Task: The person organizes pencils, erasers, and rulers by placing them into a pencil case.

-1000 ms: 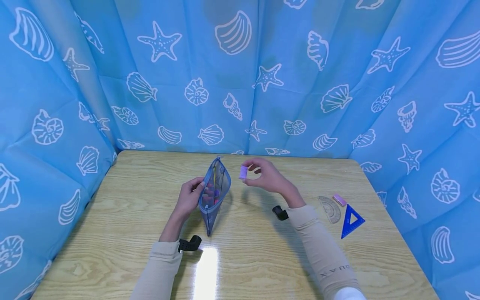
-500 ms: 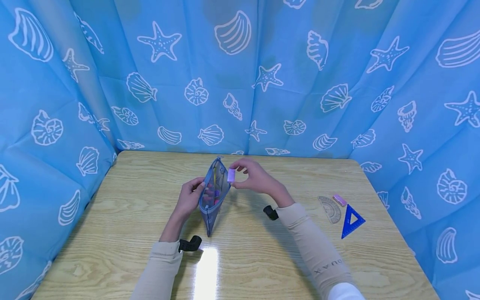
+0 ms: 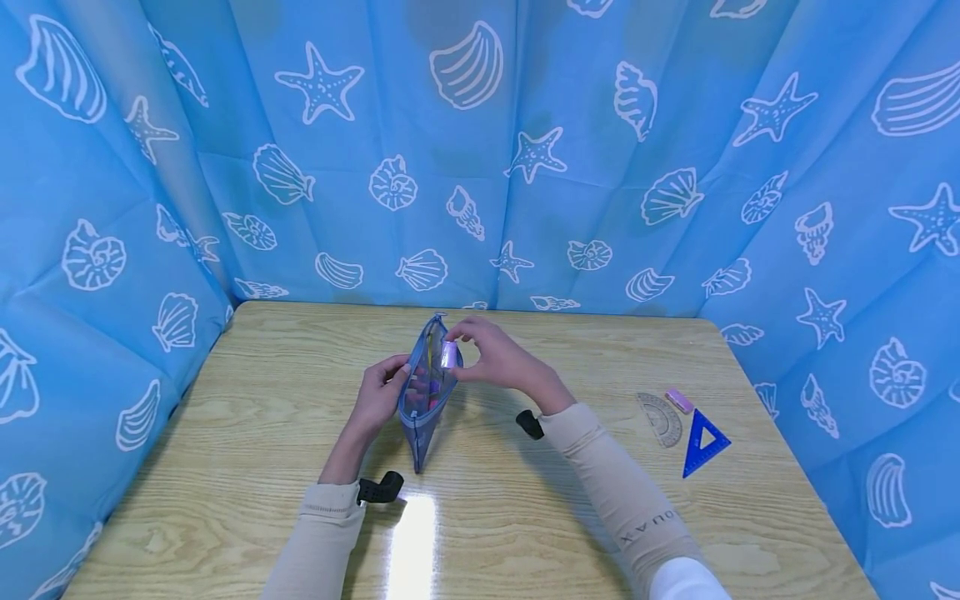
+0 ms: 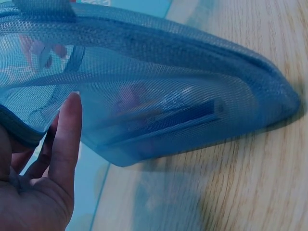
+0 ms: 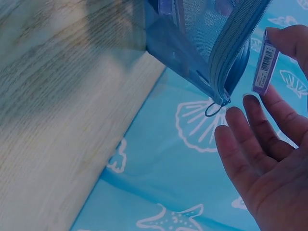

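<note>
A blue-grey mesh zip pouch (image 3: 420, 437) stands on the table with its mouth spread wide. My left hand (image 3: 378, 390) grips its left side, thumb over the rim. Through the mesh show a yellow stick-like item, purple and pink items, and a dark blue strip (image 4: 183, 115) in the left wrist view. My right hand (image 3: 501, 357) pinches a small purple block with a barcode label (image 5: 265, 65) between thumb and index finger, the other fingers extended. In the head view the block lies over the pouch's right rim, at the opening.
On the right of the wooden table (image 3: 525, 517) lie a clear protractor (image 3: 660, 419), a pink eraser-like block (image 3: 679, 400) and a blue set square (image 3: 703, 443). A blue curtain with shell prints (image 3: 465, 150) hangs behind and at both sides.
My right hand has carried the purple block leftward, from beside the pouch to its opening. The left hand and pouch have stayed in place.
</note>
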`<state>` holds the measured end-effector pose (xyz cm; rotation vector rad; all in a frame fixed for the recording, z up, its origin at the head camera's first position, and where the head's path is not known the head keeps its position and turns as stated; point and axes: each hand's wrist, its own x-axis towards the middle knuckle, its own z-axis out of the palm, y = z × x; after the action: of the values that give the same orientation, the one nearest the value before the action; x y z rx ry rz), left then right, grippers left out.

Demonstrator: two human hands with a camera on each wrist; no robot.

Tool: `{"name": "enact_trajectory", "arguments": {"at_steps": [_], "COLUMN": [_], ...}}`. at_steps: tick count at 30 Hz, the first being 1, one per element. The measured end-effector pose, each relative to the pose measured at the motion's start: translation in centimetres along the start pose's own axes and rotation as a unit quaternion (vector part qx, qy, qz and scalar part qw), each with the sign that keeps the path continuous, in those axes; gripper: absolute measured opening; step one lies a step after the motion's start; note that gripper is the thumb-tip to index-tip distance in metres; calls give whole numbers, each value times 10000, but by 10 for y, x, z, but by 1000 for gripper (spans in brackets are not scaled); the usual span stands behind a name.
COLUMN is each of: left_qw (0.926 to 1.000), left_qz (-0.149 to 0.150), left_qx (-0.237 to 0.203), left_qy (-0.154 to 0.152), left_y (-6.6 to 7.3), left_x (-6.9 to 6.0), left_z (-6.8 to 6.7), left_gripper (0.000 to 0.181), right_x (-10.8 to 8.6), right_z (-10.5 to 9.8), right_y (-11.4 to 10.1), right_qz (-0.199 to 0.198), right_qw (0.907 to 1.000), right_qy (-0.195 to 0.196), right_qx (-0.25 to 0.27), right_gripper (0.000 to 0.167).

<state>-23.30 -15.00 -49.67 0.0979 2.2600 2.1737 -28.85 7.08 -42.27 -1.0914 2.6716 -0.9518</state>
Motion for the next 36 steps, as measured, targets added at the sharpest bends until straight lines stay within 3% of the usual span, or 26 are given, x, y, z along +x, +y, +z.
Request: {"name": "enact_trajectory", "arguments": {"at_steps": [9, 22, 29, 36], "left_qw": [10000, 10000, 9999, 9999], "left_qz": [-15, 86, 105, 92], "left_qx": [36, 21, 23, -108], "left_qy": [14, -30, -44, -47], "left_y": [-1, -3, -3, -4], "left_x": [0, 0, 0, 0], "left_z": [-1, -2, -2, -1], "left_gripper": [33, 33, 33, 31], "right_x": [3, 2, 0, -8], "right_z": [0, 4, 5, 6], "right_y": [-9, -15, -15, -11], "right_qz": [53, 43, -46, -56], "right_qw": [9988, 9970, 9979, 9997], "right_qy": [-147, -350, -382, -237], "right_qx": [-474, -683, -524, 2], "right_gripper": [42, 44, 44, 43]}}
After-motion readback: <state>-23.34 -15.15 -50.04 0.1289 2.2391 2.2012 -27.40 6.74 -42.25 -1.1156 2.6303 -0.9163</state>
